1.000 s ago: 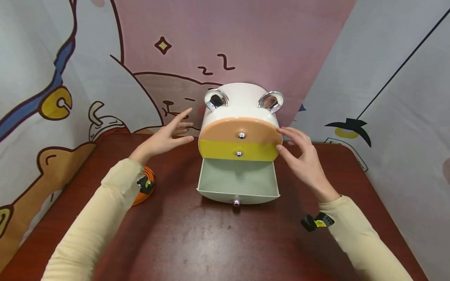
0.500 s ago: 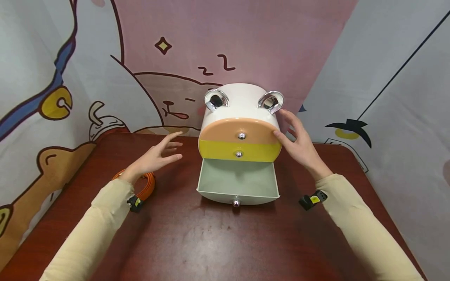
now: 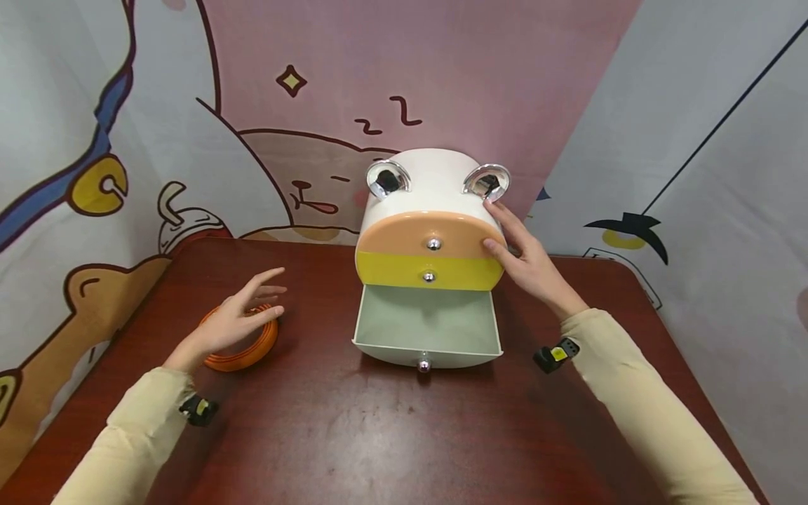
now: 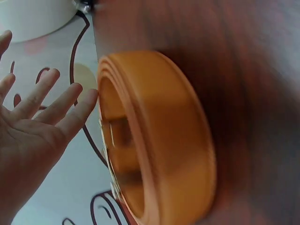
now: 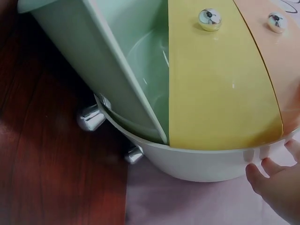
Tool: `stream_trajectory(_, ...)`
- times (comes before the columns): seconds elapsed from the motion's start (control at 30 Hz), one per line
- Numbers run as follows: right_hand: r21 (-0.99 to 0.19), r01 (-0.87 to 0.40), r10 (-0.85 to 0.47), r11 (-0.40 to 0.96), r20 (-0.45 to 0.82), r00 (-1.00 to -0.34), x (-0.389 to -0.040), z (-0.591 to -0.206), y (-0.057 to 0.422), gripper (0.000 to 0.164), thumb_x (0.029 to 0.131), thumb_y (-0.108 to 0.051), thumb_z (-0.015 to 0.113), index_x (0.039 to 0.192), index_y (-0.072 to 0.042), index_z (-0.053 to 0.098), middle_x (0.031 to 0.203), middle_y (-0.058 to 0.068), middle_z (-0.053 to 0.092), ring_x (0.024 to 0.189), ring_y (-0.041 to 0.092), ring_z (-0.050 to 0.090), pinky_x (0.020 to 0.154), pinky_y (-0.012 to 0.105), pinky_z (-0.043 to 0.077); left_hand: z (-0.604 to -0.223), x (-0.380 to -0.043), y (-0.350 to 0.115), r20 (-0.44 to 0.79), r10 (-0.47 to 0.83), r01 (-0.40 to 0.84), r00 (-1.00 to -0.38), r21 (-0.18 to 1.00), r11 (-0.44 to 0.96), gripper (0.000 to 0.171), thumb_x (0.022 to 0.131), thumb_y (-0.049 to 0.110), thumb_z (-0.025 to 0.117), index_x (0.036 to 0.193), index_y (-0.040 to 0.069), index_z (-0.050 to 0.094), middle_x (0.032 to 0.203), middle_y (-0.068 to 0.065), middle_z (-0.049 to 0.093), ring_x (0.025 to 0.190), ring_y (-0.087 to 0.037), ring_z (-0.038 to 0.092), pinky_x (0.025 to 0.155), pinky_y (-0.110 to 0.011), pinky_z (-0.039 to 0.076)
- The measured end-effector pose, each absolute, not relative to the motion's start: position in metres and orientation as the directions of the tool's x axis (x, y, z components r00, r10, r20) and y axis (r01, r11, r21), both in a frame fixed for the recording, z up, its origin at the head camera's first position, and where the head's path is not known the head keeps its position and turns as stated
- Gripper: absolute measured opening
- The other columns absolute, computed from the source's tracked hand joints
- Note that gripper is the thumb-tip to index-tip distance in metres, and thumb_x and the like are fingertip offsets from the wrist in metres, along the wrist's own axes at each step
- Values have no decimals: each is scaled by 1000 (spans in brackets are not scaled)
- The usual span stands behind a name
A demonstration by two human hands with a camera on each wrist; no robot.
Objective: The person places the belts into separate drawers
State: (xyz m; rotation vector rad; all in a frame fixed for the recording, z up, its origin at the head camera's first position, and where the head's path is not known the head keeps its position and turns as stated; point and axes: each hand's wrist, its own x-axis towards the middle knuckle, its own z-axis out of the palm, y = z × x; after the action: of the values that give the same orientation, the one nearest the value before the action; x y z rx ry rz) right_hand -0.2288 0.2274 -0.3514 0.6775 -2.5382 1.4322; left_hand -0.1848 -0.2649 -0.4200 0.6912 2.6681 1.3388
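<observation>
A white frog-like drawer box (image 3: 435, 175) stands at the back of the table, with orange and yellow drawers in and its pale green bottom drawer (image 3: 426, 319) pulled out. My right hand (image 3: 533, 263) rests against the box's right side, thumb on the front face and fingers along the side; in the right wrist view its fingertips (image 5: 255, 171) touch the white wall. Over a coiled orange belt (image 3: 243, 361) on the table hovers my left hand (image 3: 230, 319), fingers spread and holding nothing. The belt (image 4: 164, 136) shows a gold-coloured buckle edge in the left wrist view.
A dark red wooden table (image 3: 404, 435) carries everything. Printed cloth walls (image 3: 505, 70) close in the back and both sides, the back one right behind the box. The pulled-out drawer juts toward the front, its round knob (image 3: 424, 365) foremost.
My left hand has moved left and down from beside the box to above the belt. The right hand has shifted slightly up and inward along the box's edge. The box has stayed put.
</observation>
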Motion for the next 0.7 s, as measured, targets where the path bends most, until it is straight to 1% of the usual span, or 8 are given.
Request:
stream_trajectory(0.07,-776,-452,-306,440,344,-888,-229,-352,227,60,99,-21,58,151,-36,33,158,-6,18,143,22,20,103,60,31,-421,-179,-273,147,413,368,-899,765,529,66,98,17,60,153,29,25,134,-18,52,122,-42,48,95,-57,41)
stream_trajectory(0.13,-776,-454,-305,438,347,-887,-228,-351,227,60,99,-21,58,151,-35,34,158,-4,18,142,23,22,102,60,33,-422,-172,-281,160,399,372,-903,755,539,66,97,14,60,153,27,26,132,-18,53,119,-43,51,92,-44,47)
stream_trajectory(0.2,-773,-462,-309,434,354,-883,-228,-351,227,60,99,-20,58,151,-33,34,159,-2,18,143,24,21,101,61,33,-423,-167,-288,165,387,369,-907,755,543,67,97,12,61,153,26,27,131,-19,54,117,-42,52,89,-31,49)
stream_trajectory(0.27,-771,-468,-311,432,360,-880,-228,-350,227,60,98,-19,59,151,-32,34,159,-1,18,143,23,20,101,61,34,-424,-162,-294,162,374,360,-913,749,556,66,97,13,61,152,26,28,130,-20,54,117,-42,52,85,-19,47)
stream_trajectory(0.4,-762,-482,-317,432,373,-872,-227,-350,227,61,98,-17,60,151,-30,34,158,-1,19,143,22,18,103,63,28,-428,-156,-301,151,375,352,-915,754,555,61,96,12,62,150,22,33,128,-19,55,114,-39,55,84,-18,47)
stream_trajectory(0.5,-751,-493,-326,440,378,-867,-227,-351,227,61,98,-17,60,151,-31,34,158,-1,19,143,23,18,104,63,26,-432,-153,-303,141,388,354,-911,750,558,57,95,12,64,146,13,39,125,-18,57,112,-35,57,83,-18,47)
stream_trajectory(0.57,-745,-496,-331,446,377,-865,-227,-351,227,61,98,-18,59,151,-32,34,158,-2,19,142,23,19,104,63,27,-435,-152,-302,139,403,367,-905,735,570,56,93,12,66,143,7,41,120,-17,60,109,-32,58,82,-19,47)
stream_trajectory(0.7,-744,-490,-333,454,368,-868,-227,-351,226,61,98,-18,58,152,-33,33,158,-2,19,142,24,20,103,62,30,-439,-153,-299,123,436,382,-891,723,576,56,90,12,70,139,3,45,115,-15,62,103,-30,61,78,-23,49)
